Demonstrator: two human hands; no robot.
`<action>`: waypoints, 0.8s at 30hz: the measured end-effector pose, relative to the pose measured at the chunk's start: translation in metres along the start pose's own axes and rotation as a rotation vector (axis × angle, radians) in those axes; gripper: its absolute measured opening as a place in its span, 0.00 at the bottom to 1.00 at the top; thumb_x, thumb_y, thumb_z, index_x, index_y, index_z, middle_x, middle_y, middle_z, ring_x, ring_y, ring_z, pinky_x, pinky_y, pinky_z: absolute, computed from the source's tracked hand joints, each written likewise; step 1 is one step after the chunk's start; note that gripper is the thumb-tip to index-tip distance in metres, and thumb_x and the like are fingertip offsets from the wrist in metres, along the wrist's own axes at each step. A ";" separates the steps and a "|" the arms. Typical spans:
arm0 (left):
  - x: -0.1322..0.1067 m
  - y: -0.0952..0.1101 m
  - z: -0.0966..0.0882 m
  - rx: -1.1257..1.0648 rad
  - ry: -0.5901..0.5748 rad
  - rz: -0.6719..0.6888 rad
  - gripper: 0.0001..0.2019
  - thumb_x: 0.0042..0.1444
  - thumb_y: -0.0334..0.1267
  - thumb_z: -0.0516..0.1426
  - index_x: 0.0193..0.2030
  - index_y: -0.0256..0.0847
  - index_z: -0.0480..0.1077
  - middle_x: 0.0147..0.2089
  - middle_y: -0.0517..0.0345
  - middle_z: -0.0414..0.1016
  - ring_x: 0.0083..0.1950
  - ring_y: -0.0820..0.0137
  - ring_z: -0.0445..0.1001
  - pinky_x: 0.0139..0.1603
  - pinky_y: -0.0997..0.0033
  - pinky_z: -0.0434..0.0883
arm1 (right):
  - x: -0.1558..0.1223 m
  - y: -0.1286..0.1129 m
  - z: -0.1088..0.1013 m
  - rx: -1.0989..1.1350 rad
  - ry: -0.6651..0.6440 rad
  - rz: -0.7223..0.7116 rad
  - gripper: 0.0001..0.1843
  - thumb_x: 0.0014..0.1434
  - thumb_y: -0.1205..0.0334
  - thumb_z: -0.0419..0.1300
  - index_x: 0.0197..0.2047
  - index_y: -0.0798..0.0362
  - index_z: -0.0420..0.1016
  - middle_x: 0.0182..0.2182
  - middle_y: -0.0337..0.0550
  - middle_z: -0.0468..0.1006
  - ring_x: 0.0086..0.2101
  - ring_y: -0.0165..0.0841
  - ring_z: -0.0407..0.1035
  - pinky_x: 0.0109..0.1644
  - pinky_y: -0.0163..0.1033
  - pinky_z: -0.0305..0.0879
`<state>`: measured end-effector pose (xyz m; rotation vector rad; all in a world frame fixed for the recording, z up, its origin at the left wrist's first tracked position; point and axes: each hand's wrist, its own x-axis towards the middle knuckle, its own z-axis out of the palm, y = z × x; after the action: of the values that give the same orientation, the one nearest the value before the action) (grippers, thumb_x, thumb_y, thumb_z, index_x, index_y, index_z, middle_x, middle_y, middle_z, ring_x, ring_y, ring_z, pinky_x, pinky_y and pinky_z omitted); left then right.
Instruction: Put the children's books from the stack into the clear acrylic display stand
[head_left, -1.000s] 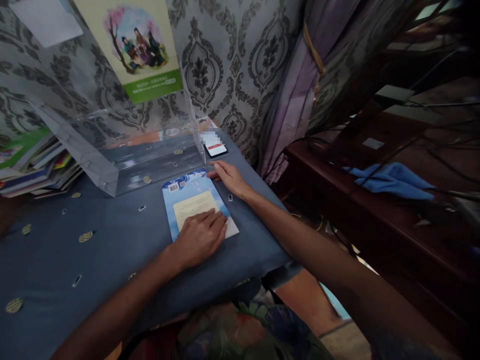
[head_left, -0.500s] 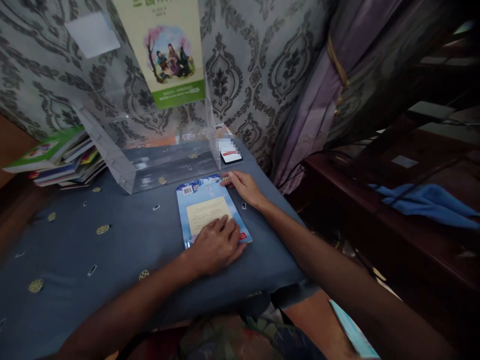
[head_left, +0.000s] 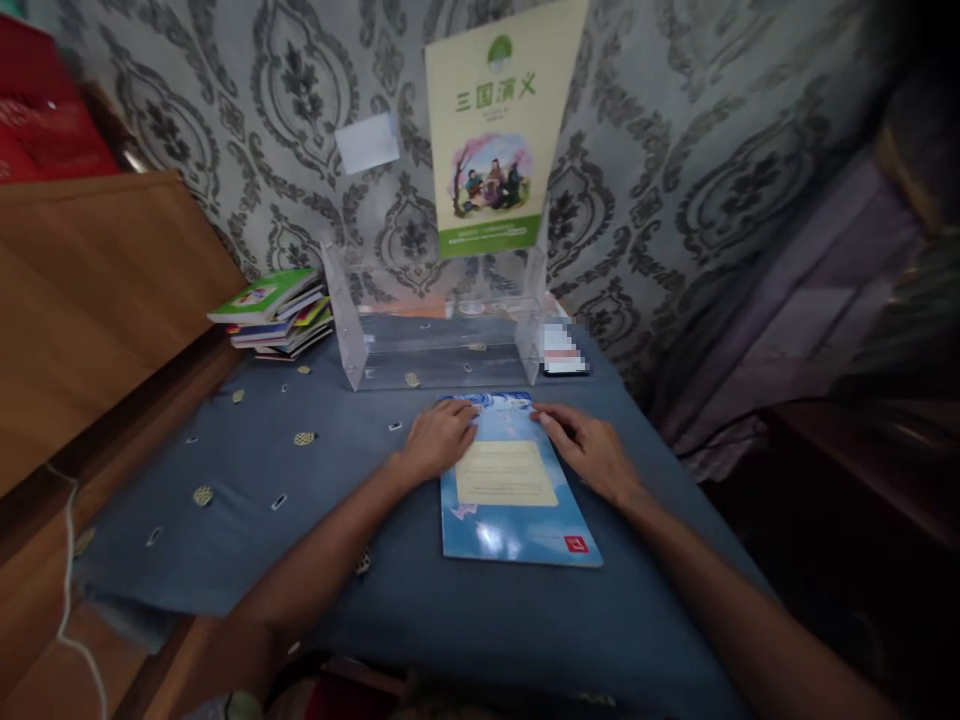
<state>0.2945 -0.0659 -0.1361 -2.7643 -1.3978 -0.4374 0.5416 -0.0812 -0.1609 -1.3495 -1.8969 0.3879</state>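
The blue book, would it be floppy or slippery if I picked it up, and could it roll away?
The blue book looks thin, so it might bend a bit if lifted by one edge. Light glares off it near the bottom, so it's probably smooth and perhaps slippery. It lies flat, so it would likely slide rather than roll.

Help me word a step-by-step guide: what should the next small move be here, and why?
Probably pinch the blue book at its upper corners and raise that edge slightly. It lies flat on the tablecloth, the left hand is on its upper left corner, and the right hand has its fingertips at the upper right one.
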 end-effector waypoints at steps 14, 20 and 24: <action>0.009 -0.077 0.022 -0.552 0.143 0.016 0.22 0.58 0.23 0.48 0.51 0.41 0.77 0.51 0.54 0.81 0.52 0.69 0.78 0.58 0.66 0.72 | 0.010 -0.074 0.061 -0.289 -0.313 -0.584 0.19 0.68 0.62 0.52 0.58 0.56 0.75 0.56 0.57 0.76 0.58 0.47 0.69 0.60 0.57 0.67; 0.010 -0.077 0.024 -0.568 0.140 -0.008 0.19 0.59 0.24 0.50 0.49 0.41 0.78 0.51 0.55 0.81 0.52 0.68 0.78 0.58 0.66 0.72 | 0.000 -0.081 0.070 -0.279 -0.322 -0.576 0.20 0.69 0.63 0.51 0.60 0.53 0.74 0.59 0.53 0.75 0.61 0.46 0.65 0.62 0.58 0.65; 0.010 -0.076 0.023 -0.545 0.134 0.003 0.19 0.59 0.24 0.50 0.49 0.40 0.78 0.50 0.54 0.81 0.53 0.68 0.78 0.58 0.66 0.71 | -0.015 -0.084 0.067 -0.252 -0.376 -0.569 0.19 0.70 0.61 0.50 0.59 0.49 0.75 0.60 0.50 0.73 0.64 0.46 0.61 0.64 0.59 0.62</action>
<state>0.2455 -0.0096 -0.1641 -3.0503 -1.4119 -1.1337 0.4386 -0.1160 -0.1588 -0.8574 -2.6063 0.1167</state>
